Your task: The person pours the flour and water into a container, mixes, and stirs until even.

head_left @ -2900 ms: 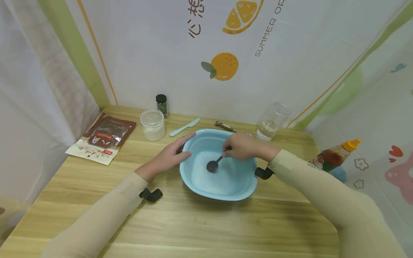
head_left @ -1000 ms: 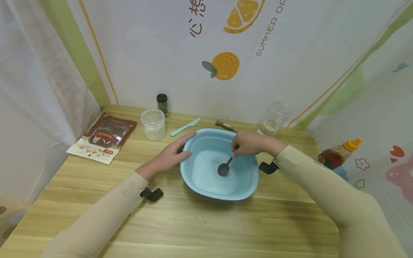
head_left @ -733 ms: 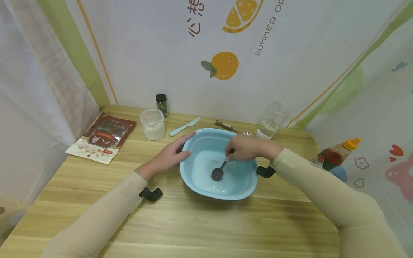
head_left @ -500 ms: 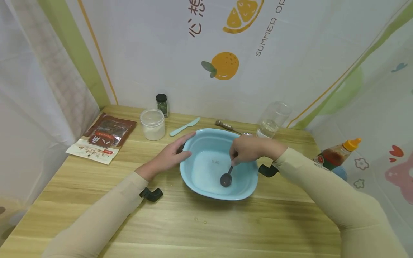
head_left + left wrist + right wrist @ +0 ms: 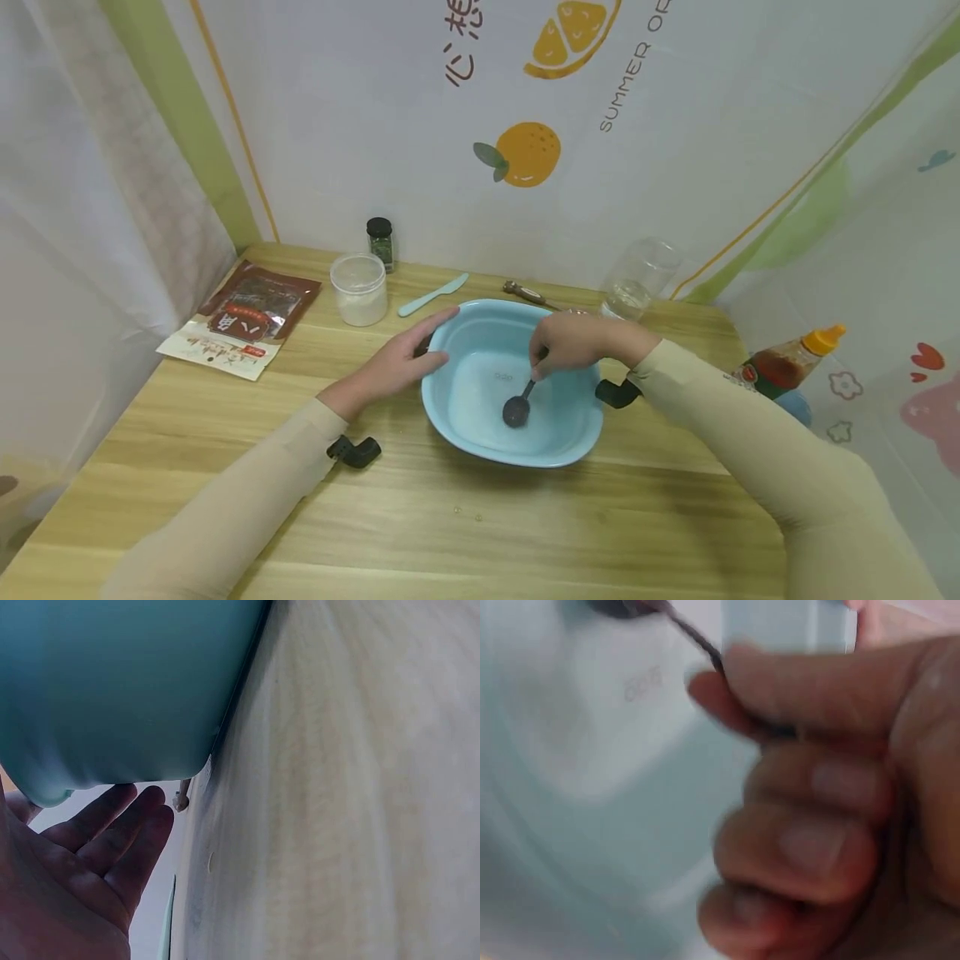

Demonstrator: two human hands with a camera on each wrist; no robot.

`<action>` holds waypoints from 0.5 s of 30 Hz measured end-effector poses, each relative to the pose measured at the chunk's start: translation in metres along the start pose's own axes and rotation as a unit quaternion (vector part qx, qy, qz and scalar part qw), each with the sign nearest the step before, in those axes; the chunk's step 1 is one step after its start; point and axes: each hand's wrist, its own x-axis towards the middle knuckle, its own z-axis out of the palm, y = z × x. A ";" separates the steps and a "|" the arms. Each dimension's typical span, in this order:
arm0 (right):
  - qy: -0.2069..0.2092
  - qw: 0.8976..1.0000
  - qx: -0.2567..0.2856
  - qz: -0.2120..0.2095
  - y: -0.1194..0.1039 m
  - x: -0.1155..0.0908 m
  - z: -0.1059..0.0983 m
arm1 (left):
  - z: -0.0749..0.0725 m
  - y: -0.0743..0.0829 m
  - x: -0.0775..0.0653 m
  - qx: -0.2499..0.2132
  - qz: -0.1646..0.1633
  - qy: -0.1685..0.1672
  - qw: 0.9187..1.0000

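A light blue plastic basin with a little liquid in it stands mid-table. My left hand rests against its left side, thumb at the rim and fingers fairly straight; in the left wrist view the fingertips meet the outer wall under the rim. Over the basin's right part, my right hand pinches the thin handle of a dark spoon between thumb and forefinger. Its round bowl is down at the basin's floor. In the right wrist view the other fingers are curled into the palm, and the spoon's bowl is partly cut off.
Behind the basin lie a pale green knife and a brown-handled spoon. A tub of white powder, a black-capped jar and a brown packet are left. A glass and sauce bottle stand right.
My right hand has moved the spoon back and forth across the basin's floor, lately to the left. The left hand and basin have stayed in place.
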 end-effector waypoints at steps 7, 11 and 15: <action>0.018 0.997 0.035 -0.069 -0.013 0.021 0.014 | -0.001 -0.002 0.000 -0.001 0.006 -0.002 1.000; 0.099 0.995 0.008 -0.018 -0.018 0.024 0.011 | -0.001 -0.003 -0.001 -0.007 0.005 -0.007 1.000; 0.139 0.988 -0.010 0.067 -0.015 0.018 0.006 | 0.000 -0.003 0.000 -0.004 0.005 -0.004 1.000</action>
